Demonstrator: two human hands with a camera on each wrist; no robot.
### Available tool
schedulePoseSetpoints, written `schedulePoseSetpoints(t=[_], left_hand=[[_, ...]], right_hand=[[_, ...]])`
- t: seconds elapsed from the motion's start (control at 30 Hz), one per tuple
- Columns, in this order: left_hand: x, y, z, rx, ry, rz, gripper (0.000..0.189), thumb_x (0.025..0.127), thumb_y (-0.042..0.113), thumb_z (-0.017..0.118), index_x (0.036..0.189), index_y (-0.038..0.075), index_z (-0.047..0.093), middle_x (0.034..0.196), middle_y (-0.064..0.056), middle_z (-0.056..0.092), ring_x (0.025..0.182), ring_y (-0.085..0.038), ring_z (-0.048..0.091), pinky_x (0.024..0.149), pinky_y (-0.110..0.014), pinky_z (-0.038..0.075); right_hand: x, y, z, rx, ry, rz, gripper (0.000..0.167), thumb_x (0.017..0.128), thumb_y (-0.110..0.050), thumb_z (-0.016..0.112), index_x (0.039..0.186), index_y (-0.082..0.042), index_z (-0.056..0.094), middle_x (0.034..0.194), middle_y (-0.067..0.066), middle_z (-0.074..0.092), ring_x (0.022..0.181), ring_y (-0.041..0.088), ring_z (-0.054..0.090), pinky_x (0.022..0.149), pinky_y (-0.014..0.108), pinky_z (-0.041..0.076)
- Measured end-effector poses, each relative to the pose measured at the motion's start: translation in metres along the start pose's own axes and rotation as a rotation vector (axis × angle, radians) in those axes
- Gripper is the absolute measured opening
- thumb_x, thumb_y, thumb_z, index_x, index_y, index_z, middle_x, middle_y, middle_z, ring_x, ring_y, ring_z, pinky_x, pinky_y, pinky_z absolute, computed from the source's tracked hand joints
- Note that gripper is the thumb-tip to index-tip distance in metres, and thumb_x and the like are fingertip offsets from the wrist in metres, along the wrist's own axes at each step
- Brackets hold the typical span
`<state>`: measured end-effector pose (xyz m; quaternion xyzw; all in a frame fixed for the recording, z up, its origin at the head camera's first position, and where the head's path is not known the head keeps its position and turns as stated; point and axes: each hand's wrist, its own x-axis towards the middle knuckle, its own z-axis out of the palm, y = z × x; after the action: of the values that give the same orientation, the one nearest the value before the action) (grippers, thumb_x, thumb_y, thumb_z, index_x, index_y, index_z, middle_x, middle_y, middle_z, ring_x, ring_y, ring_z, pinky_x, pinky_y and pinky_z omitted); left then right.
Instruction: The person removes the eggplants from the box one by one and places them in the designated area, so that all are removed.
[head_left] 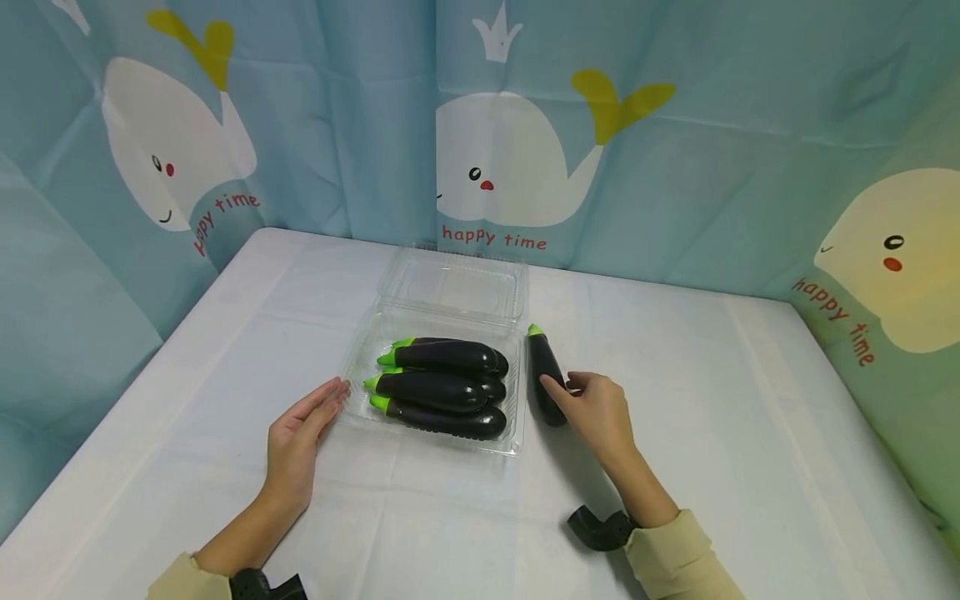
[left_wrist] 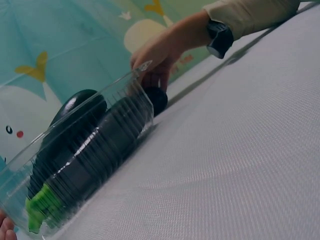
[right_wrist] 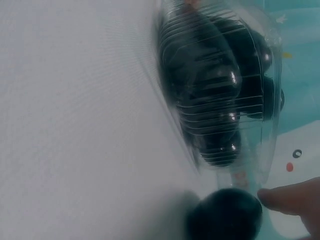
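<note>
Several glossy black eggplants [head_left: 435, 389] with green stem ends lie piled in a clear plastic clamshell box [head_left: 517, 429]. Its lid [head_left: 450, 283] is folded back behind it. My left hand [head_left: 296, 442] touches the box's left edge, fingers fairly straight; its fingertips [left_wrist: 6, 227] just show in the left wrist view. Right of the box is a single eggplant [head_left: 546, 371], stem pointing away from me. With thumb and fingers, my right hand [head_left: 600, 417] holds this eggplant near its thick end. The right wrist view shows the thumb [right_wrist: 285, 200] against it.
A white cloth [head_left: 420, 533] covers the table. Behind it hangs a blue curtain [head_left: 360, 150] printed with whales. Each wrist wears a black device [head_left: 600, 529] near the sleeve cuff.
</note>
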<state>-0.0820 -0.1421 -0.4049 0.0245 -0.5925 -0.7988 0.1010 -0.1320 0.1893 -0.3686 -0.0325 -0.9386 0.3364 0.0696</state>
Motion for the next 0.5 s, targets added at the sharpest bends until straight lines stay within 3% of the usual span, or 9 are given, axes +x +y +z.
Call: schedulePoseSetpoints(t=[0.13, 0.3, 0.5], left_hand=[[0.000, -0.001, 0.000, -0.008, -0.001, 0.007, 0.036, 0.093, -0.001, 0.048, 0.124, -0.019, 0.044, 0.111, 0.001, 0.064, 0.107, -0.010, 0.057, 0.090, -0.020, 0.043], [0.001, -0.002, 0.000, -0.010, 0.004, 0.011, 0.036, 0.093, -0.001, 0.048, 0.123, -0.019, 0.044, 0.111, 0.000, 0.064, 0.107, -0.010, 0.057, 0.091, -0.022, 0.043], [0.001, -0.002, -0.001, -0.010, -0.001, 0.016, 0.036, 0.093, 0.000, 0.049, 0.123, -0.019, 0.044, 0.112, 0.000, 0.064, 0.107, -0.010, 0.057, 0.091, -0.021, 0.043]], right_hand=[[0.000, 0.000, -0.001, 0.004, 0.004, -0.001, 0.056, 0.085, -0.040, 0.064, 0.109, 0.011, 0.062, 0.092, 0.022, 0.066, 0.082, 0.030, 0.065, 0.064, 0.040, 0.055], [0.005, -0.001, -0.004, 0.007, -0.008, 0.000, 0.054, 0.085, -0.036, 0.065, 0.111, 0.011, 0.060, 0.098, 0.024, 0.065, 0.086, 0.032, 0.064, 0.070, 0.042, 0.054], [0.015, -0.020, -0.022, 0.023, 0.018, -0.094, 0.054, 0.086, -0.034, 0.064, 0.115, 0.011, 0.058, 0.106, 0.024, 0.062, 0.093, 0.034, 0.062, 0.077, 0.044, 0.053]])
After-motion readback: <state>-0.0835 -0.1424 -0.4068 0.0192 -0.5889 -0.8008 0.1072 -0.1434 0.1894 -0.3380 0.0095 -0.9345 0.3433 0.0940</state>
